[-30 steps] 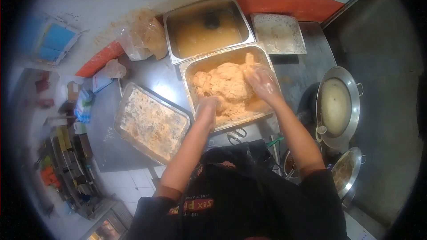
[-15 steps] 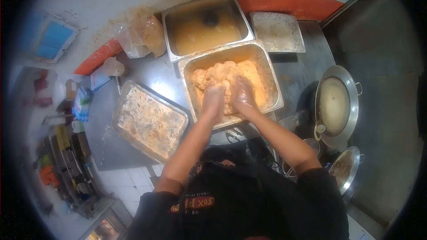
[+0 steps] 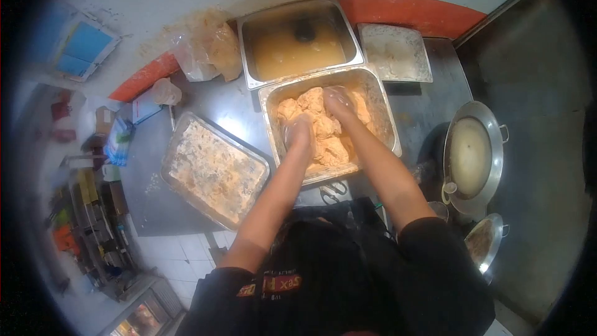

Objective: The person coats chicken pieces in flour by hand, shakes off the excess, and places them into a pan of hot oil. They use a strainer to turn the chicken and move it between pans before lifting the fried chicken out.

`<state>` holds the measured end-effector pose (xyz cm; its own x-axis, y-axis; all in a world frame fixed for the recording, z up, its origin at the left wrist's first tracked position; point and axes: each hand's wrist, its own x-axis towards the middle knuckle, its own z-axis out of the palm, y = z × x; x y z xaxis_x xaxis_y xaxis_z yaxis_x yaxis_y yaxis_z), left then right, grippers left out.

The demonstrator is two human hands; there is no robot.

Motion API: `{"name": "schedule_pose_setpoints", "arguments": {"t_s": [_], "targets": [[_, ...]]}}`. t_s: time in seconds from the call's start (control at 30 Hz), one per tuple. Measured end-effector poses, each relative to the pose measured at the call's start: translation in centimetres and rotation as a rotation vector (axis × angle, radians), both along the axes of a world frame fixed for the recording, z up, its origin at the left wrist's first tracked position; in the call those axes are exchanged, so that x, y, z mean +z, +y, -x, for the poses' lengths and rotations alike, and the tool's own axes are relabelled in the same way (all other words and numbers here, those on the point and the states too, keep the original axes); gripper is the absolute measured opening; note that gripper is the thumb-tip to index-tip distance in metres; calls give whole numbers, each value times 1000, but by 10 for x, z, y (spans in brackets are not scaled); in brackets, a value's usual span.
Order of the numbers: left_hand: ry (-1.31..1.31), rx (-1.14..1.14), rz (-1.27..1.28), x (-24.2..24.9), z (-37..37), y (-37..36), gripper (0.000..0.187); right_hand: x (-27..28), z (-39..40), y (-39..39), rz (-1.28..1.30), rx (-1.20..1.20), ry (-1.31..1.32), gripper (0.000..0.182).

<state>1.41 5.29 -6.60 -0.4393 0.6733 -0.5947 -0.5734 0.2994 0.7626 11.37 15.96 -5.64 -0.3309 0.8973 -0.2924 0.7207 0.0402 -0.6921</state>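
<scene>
Both my hands are inside a deep metal pan (image 3: 393, 130) that holds orange-tinted flour and several lumpy coated pieces (image 3: 331, 151), which look like breaded chicken. My left hand (image 3: 299, 132), in a thin clear glove, presses against the pieces at the pan's left side. Its fingers are sunk out of sight among them. Further back and to the right, my right hand (image 3: 339, 101), gloved too, touches the pieces near the pan's far side. Its fingers are blurred and partly hidden by the coating.
Behind the pan stands a second pan (image 3: 354, 43) of cloudy yellowish liquid with a dark object in it. A floury tray (image 3: 214, 171) lies left, another tray (image 3: 398, 53) back right. Two wide metal pans (image 3: 495, 168) (image 3: 497, 236) are at right. Scissors (image 3: 333, 191) lie near the front.
My right hand has moved back and away from my left hand, toward the pan's far side. More of the coated pieces now show between my hands. The view has shifted slightly.
</scene>
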Motion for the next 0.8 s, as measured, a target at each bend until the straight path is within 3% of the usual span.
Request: {"name": "schedule_pose_setpoints", "arguments": {"t_s": [0.03, 0.07, 0.1, 0.13, 0.17, 0.2, 0.3, 0.37, 0.4, 0.43, 0.47, 0.5, 0.53, 0.57, 0.63, 0.8], "targets": [[159, 17, 94, -6, 1, 4, 28, 17, 6, -8, 391, -158, 182, 32], [317, 34, 185, -9, 0, 8, 28, 15, 9, -14, 386, -159, 178, 32], [312, 35, 183, -8, 2, 5, 28, 10, 11, -22, 152, -49, 203, 33], [100, 57, 91, -5, 8, 2, 28, 28, 20, -32, -85, 62, 230, 35], [-107, 76, 1, -1, 12, -1, 28, 47, 27, -41, 110, -136, 331, 42], [-103, 76, 0, 10, 14, -2, 28, 53, 28, -45, 110, -136, 336, 42], [-191, 203, 93, 41, 15, -16, 27, 84, 25, -70, -184, -42, -47, 45], [-150, -109, 111, 46, 20, -25, 26, 138, 3, -78, -74, 33, 58, 43], [-157, -111, 114, 48, 18, -32, 26, 150, -13, -79, 29, 118, 167, 41], [-226, -131, 76, 50, 17, -39, 26, 152, -29, -73, -9, 214, -85, 62], [-290, -152, 39, 52, 17, -42, 25, 145, -43, -66, -12, 213, -86, 62], [-290, -151, 38, 52, 20, -42, 25, 128, -55, -61, -16, 254, -280, 55], [-223, -241, 151, 49, 22, -44, 20, 107, -62, -60, -16, 296, -474, 49], [-156, -330, 266, 46, 23, -47, 16, 75, -65, -66, -10, 300, -472, 49], [-194, -294, 241, 35, 23, -37, 16, 20, -70, -73, 800, -134, 325, 31], [-199, -245, 213, 23, 16, -33, 13, 14, -26, -95, 684, -199, 519, 23]]}}
